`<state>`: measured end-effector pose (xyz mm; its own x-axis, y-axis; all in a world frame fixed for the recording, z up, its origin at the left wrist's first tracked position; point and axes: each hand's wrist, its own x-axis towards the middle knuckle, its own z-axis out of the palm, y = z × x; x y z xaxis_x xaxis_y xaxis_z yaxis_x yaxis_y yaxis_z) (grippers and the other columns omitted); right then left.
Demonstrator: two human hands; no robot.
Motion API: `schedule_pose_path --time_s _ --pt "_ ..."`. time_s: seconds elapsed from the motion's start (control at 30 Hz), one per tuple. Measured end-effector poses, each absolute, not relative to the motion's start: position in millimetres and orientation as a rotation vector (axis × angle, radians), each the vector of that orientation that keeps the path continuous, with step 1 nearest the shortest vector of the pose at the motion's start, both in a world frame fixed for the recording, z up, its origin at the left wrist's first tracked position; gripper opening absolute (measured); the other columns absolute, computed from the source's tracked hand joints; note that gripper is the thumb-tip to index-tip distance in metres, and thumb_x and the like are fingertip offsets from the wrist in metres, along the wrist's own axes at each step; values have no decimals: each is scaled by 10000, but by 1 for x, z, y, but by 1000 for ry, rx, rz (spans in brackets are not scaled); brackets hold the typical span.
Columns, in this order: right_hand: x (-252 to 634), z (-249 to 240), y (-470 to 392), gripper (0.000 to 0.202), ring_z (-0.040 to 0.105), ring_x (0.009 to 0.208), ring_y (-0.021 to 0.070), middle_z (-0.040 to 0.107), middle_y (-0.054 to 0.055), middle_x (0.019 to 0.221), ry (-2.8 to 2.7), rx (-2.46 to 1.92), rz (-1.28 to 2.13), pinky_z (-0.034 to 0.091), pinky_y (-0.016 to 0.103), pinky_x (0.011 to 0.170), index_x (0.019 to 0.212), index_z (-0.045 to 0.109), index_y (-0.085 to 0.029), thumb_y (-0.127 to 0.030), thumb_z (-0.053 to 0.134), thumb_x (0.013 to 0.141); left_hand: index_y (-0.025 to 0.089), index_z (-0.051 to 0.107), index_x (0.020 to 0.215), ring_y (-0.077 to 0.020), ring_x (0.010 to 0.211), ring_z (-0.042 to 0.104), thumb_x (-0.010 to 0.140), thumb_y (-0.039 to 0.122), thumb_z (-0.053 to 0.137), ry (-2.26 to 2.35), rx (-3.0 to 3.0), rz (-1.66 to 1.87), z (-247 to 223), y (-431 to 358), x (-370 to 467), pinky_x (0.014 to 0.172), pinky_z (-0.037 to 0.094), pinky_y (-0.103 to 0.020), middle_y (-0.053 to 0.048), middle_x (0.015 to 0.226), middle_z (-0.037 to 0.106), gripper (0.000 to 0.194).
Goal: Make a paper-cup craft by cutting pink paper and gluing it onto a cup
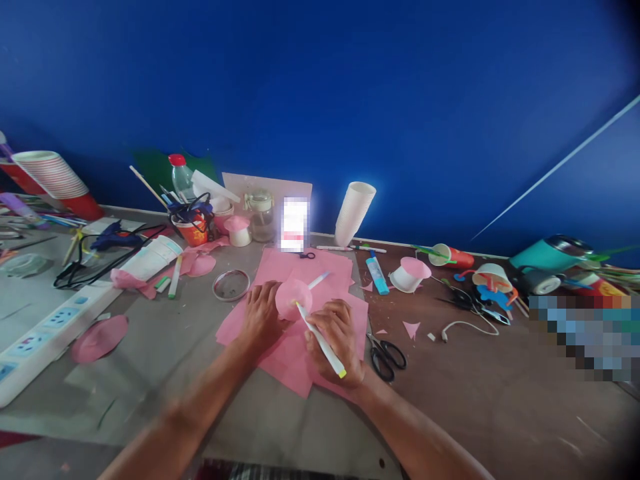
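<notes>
My left hand (261,317) presses on a small round pink paper disc (293,298) that lies on a pile of pink paper sheets (295,363). In my right hand (336,340) is a white marker pen (320,339) with a yellow end, its tip touching the edge of the disc. Both hands are close together over the sheets in the middle of the table.
Black scissors (386,355) lie just right of my right hand. A round metal lid (231,285), a white power strip (43,333), a pink paper circle (99,339), stacked paper cups (354,212), a blue glue stick (377,273) and jars surround the sheets.
</notes>
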<state>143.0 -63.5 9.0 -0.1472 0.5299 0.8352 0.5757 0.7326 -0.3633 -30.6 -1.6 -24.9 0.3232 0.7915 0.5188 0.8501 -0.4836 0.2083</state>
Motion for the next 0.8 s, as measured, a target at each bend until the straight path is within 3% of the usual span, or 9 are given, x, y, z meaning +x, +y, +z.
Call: schedule_pose_path --time_s 0.27,0.4,0.8 --pt "148 10 -61 153 536 819 213 611 28 780 -1717 -948 -55 462 424 792 974 574 -215 -153 512 849 164 498 1141 -303 1003 573 766 348 689 -1484 -2445 -1019 -34 5 -33 881 476 -443 -133 1081 614 459" --pt "149 9 -61 141 526 828 215 601 33 784 -1691 -974 -51 465 413 777 963 585 -204 -158 514 851 187 500 1116 -290 990 581 761 308 693 -1476 -2449 -1051 -36 7 -33 883 485 -440 -112 1063 612 422" --pt "148 7 -60 174 527 830 224 604 34 786 -1702 -947 -20 471 427 778 988 584 -223 -148 510 849 187 512 1109 -289 978 585 713 363 735 -1501 -2480 -1263 -42 10 -33 884 484 -456 -105 1027 616 488"
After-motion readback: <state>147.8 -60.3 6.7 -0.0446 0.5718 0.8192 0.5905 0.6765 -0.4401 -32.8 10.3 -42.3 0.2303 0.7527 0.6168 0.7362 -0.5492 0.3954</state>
